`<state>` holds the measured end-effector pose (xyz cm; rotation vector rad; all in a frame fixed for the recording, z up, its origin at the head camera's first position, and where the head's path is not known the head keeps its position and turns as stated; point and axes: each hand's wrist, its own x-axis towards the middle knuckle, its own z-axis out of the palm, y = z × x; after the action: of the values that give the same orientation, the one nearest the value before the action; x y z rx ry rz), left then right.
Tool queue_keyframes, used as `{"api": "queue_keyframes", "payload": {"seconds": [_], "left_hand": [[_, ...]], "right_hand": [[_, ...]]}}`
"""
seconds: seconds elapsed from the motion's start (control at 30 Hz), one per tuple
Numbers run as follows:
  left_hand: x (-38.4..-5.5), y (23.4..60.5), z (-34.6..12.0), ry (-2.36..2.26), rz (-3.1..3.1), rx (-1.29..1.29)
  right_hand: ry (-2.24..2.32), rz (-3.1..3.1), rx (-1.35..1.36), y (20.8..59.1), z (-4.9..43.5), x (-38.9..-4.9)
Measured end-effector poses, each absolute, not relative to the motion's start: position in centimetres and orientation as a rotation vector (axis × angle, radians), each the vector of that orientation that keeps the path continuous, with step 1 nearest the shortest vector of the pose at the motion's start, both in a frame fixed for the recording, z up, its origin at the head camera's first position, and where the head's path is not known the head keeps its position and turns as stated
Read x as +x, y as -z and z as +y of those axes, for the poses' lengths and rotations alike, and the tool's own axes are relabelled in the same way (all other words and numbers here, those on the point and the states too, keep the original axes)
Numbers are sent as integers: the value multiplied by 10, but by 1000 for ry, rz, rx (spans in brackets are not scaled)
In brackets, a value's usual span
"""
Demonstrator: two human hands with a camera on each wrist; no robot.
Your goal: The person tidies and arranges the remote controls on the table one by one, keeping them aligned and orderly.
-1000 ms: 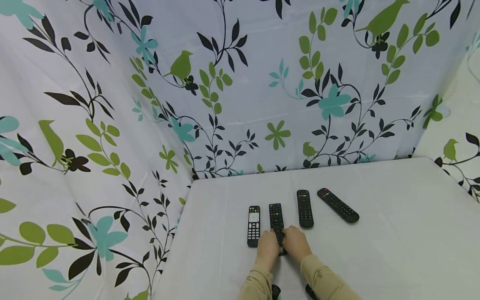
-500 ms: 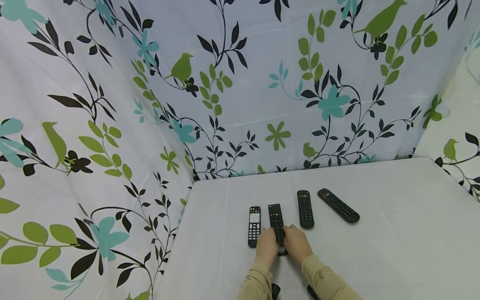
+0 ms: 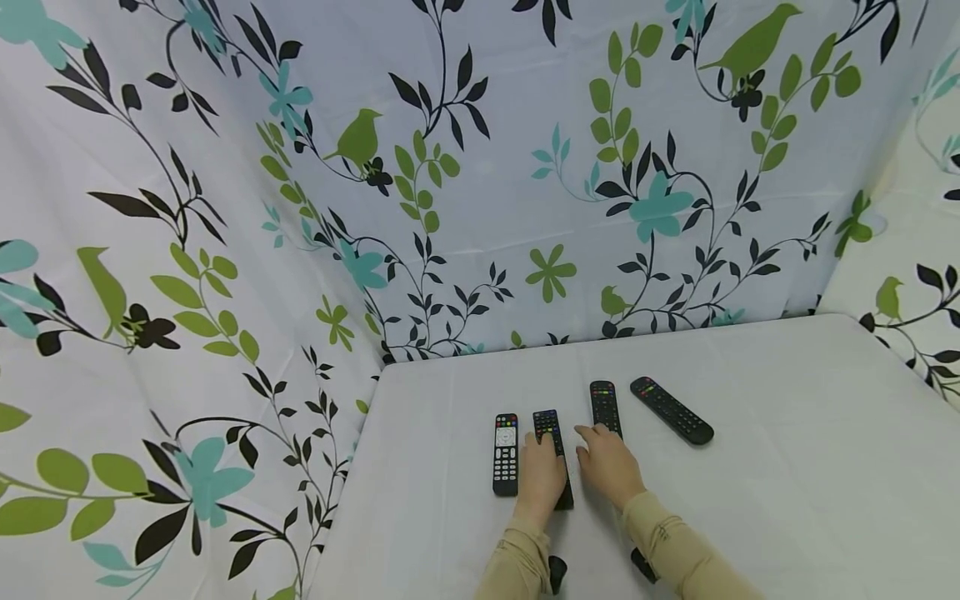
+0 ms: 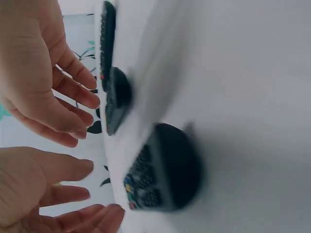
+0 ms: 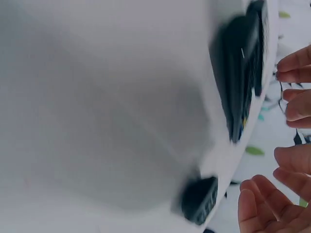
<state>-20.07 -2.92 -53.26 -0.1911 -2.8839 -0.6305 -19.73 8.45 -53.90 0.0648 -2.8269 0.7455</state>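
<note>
In the head view my left hand point(image 3: 542, 475) hovers over a black remote control point(image 3: 547, 423), hiding its middle. In the left wrist view that left hand point(image 4: 53, 194) has loosely bent fingers with nothing between them. My right hand point(image 3: 611, 465) is just to the right, in front of another black remote control point(image 3: 604, 404), and covers its lower end. The right wrist view shows this right hand point(image 5: 272, 206) with relaxed fingers, holding nothing. A remote control with white buttons point(image 3: 506, 458) lies left of my left hand. A slanted black remote control point(image 3: 671, 411) lies farther right.
The remotes lie on a white-covered table point(image 3: 787, 450). Patterned curtains point(image 3: 480, 183) enclose it at the back and sides. By my sleeves, two dark objects, one left point(image 3: 557, 573) and one right point(image 3: 642, 565), show only in part; their kind is unclear.
Both hands held the lower part of the second remote from the left; they have let go. The right hand has moved right toward the third remote, and the left hand has shifted over the second one.
</note>
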Motion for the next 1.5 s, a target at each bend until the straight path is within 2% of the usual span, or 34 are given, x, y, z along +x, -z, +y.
{"api": "queue_keyframes", "payload": {"seconds": [0.33, 0.57, 1.0, 1.5], "left_hand": [[-223, 513, 10, 936, -2841, -367], [-240, 522, 27, 996, -2918, -354], [-252, 554, 35, 964, -2953, -226], [-255, 562, 34, 967, -3020, -317]], "right_hand": [[-797, -2833, 67, 521, 143, -216], [-892, -2900, 3, 530, 168, -230], [-1114, -2829, -9, 581, 169, -242], [-1157, -2870, -27, 584, 163, -245]]}}
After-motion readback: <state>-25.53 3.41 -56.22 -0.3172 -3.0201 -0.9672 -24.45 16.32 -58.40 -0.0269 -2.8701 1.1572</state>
